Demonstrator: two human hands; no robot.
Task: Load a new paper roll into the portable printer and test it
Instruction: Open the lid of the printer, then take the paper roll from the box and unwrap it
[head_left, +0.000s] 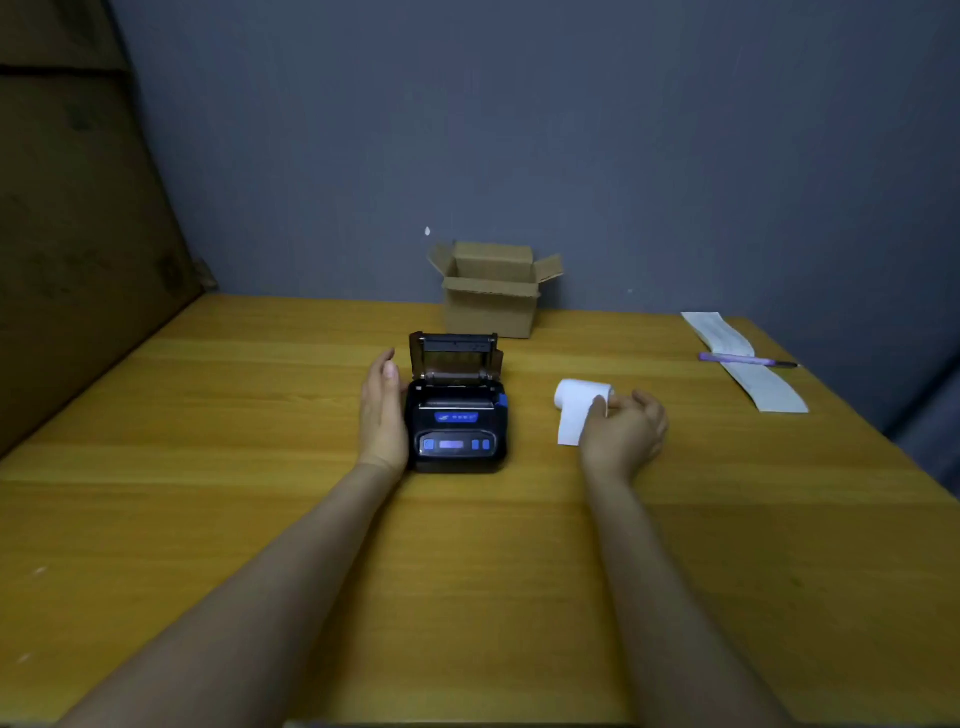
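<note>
Looking down from the head camera, you see a yellow-brown wooden table (260, 519) set against a grey-blue wall (571, 130).

Your left hand (383, 415) lies flat-sided against the left flank of the small black portable printer with blue buttons (456, 431), fingers straight and together, palm touching the casing. It braces rather than grips; nothing is held in it.

The printer sits near the middle of the table. Its black hinged lid (455, 358) stands raised at the back, tilted away from you, leaving the paper bay open. Whether anything lies in the bay, you cannot tell.

Your right hand (623, 431) rests on the table to the right of the printer, well apart from it. Its fingers curl loosely, and thumb and fingertips pinch the right end of the white paper roll (579, 400). The roll lies on its side on the table, with a short white tail of paper unrolled toward you beside your hand.

Behind the printer, near the wall, a small brown cardboard box (491, 301) stands upright with its flaps open.

At the far right of the table, a long white printed paper strip (748, 364) lies flat, running diagonally. A purple pen (737, 358) lies across it.

Large brown cardboard sheets (67, 208) lean along the left edge.
</note>
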